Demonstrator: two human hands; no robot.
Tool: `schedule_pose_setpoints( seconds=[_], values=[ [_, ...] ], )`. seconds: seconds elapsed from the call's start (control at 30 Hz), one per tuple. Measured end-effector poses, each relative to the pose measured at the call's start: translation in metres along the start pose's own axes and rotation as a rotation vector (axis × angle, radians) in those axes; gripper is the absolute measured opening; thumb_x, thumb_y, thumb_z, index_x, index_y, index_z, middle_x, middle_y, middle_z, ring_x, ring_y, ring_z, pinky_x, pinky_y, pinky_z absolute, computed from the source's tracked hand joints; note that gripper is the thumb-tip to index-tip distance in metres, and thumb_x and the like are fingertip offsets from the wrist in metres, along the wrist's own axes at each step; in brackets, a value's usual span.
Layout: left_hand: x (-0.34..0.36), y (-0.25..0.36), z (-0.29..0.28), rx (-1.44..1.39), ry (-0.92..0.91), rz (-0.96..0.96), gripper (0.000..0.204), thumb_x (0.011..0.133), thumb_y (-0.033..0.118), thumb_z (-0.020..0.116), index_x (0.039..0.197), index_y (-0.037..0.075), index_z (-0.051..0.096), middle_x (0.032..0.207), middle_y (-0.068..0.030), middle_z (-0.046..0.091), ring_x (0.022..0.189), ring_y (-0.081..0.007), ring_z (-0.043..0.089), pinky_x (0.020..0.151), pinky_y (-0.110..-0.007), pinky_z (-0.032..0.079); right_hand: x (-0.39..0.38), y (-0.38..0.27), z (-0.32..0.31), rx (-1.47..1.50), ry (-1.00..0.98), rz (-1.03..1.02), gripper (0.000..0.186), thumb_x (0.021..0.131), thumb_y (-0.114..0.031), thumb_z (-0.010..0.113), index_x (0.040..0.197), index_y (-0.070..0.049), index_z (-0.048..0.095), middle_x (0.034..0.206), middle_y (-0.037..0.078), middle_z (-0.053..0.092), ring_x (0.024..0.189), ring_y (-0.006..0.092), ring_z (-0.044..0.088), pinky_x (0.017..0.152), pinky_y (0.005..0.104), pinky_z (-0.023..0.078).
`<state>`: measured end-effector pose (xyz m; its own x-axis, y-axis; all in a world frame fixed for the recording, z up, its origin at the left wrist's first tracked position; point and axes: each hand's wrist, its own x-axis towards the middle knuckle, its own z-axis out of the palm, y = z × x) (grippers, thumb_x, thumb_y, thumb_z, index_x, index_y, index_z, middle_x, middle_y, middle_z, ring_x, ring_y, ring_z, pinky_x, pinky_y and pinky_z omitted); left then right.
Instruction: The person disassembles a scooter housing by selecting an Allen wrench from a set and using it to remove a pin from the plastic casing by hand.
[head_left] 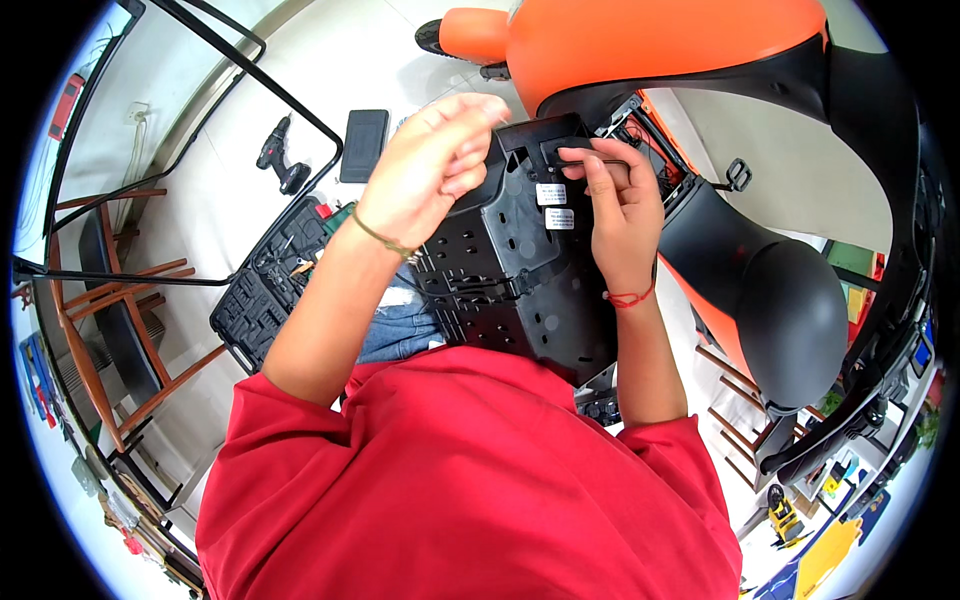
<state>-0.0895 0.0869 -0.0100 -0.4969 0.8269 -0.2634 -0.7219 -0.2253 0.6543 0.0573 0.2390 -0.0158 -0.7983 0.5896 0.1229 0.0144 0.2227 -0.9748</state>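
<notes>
Before me stands a large black plastic housing [535, 285], with ribs, holes and two white labels [555, 205] on it. My left hand [435, 160] is raised over its far left edge, fingers curled in and tips pinched together. Whatever they hold, if anything, is too small to make out. At the housing's far right, my right hand [622, 195] pinches a thin black rod-like piece [592, 162] between thumb and fingers, close above the housing's top. I cannot tell whether that piece is a tool or a cable.
An orange and black scooter [660, 45] stands at the right, its wiring exposed beside the housing. On the floor at the left lie an opened tool case [255, 300], a cordless drill [283, 158] and a flat black box [364, 146]. A black metal frame [250, 70] and wooden chair [110, 330] stand further left.
</notes>
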Motion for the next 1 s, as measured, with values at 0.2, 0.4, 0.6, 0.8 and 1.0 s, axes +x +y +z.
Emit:
schedule_pose_setpoints(
  seconds=[0.2,0.4,0.6,0.8,1.0],
  values=[
    [-0.001,-0.001,-0.015,-0.319,0.052,-0.127,0.013,0.096,0.015,0.052,0.097,0.002,0.052,0.091,-0.0050,0.052,0.067,-0.0070,0.044,0.050,-0.019,0.034,0.000,0.005,0.001,-0.163,-0.030,-0.078,0.020,0.095,-0.002,0.053,0.115,0.003,0.054,0.097,0.013,0.070,0.086,0.0161,0.067,0.078,0.0278,0.053],
    [-0.004,-0.011,-0.027,-0.239,0.115,-0.074,0.012,0.091,0.010,0.051,0.098,0.001,0.053,0.094,-0.0083,0.055,0.074,-0.0112,0.047,0.060,-0.022,0.040,0.002,0.003,0.004,-0.272,-0.044,-0.142,0.023,0.094,-0.002,0.056,0.116,0.002,0.055,0.094,0.012,0.070,0.084,0.0179,0.069,0.074,0.0288,0.053],
    [-0.008,-0.010,-0.016,0.045,0.194,0.000,0.018,0.093,0.011,0.046,0.101,-0.001,0.055,0.088,-0.0061,0.054,0.078,-0.0117,0.049,0.061,-0.022,0.040,0.005,-0.002,0.006,-0.400,-0.051,-0.230,0.025,0.090,-0.001,0.060,0.115,0.002,0.057,0.091,0.012,0.069,0.080,0.0214,0.068,0.070,0.0303,0.053],
    [-0.008,-0.004,-0.008,0.190,0.074,-0.036,0.017,0.096,0.016,0.045,0.095,0.002,0.055,0.072,0.0007,0.046,0.059,-0.0056,0.039,0.048,-0.018,0.030,0.007,-0.010,0.005,-0.663,-0.053,-0.336,0.029,0.088,-0.002,0.062,0.116,0.003,0.056,0.086,0.013,0.066,0.077,0.0256,0.064,0.070,0.0351,0.051],
    [-0.001,0.005,0.028,0.545,0.037,0.043,0.016,0.097,0.020,0.047,0.094,0.007,0.055,0.066,0.0072,0.040,0.055,-0.0014,0.031,0.046,-0.018,0.023,0.005,-0.023,0.005,-0.513,-0.174,-0.239,0.041,0.089,0.004,0.053,0.130,0.005,0.046,0.103,0.017,0.056,0.084,0.0268,0.059,0.076,0.0341,0.049]
  ],
)
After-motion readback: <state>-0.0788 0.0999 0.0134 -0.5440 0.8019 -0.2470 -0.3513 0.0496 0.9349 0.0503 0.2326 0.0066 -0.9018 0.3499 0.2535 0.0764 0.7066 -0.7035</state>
